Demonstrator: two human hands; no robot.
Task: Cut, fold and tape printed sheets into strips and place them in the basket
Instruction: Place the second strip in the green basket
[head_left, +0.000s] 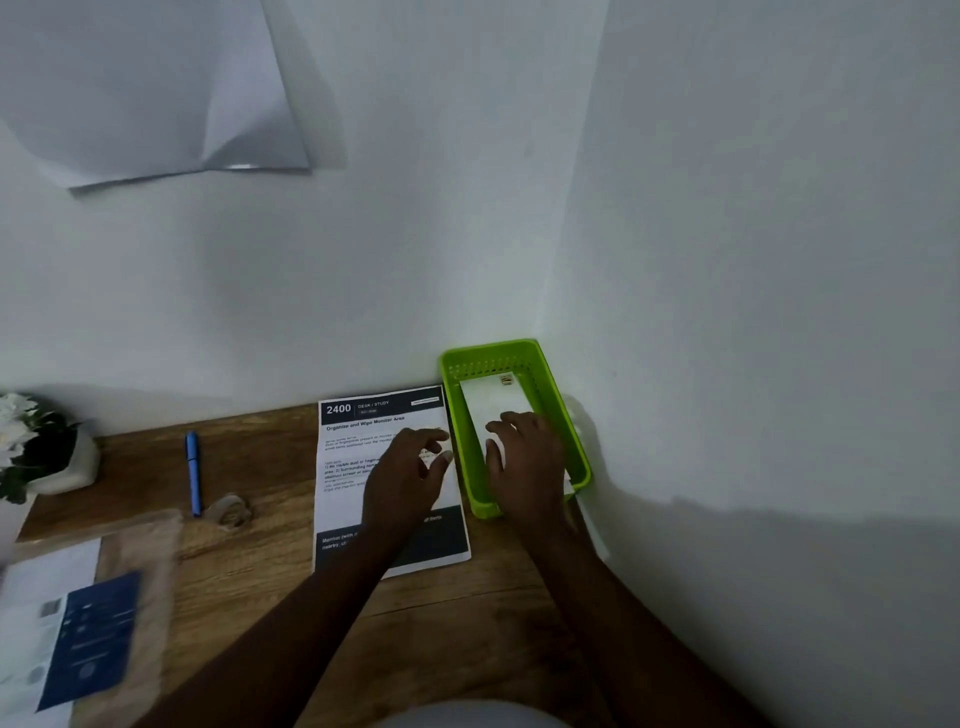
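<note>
Head view: right hand (527, 457) inside green basket (577, 451), fingers spread flat on white folded strip (488, 402) lying in basket, not curled round it. Left hand (410, 475) over printed sheet (358, 467) on wooden desk (270, 587), just left of basket, fingers loose, bent a little, holding nothing. Sheet reads "2400", "DESK / STUDY", "Organize and Wipe Monitor Area". Blue pen (193, 472) and tape roll (231, 512) lie further left.

A smooth, grained wooden desk (249, 571) carries a matt paper printed sheet (363, 457), with a glossy green perforated plastic basket (576, 447) at its three o'clock.
</note>
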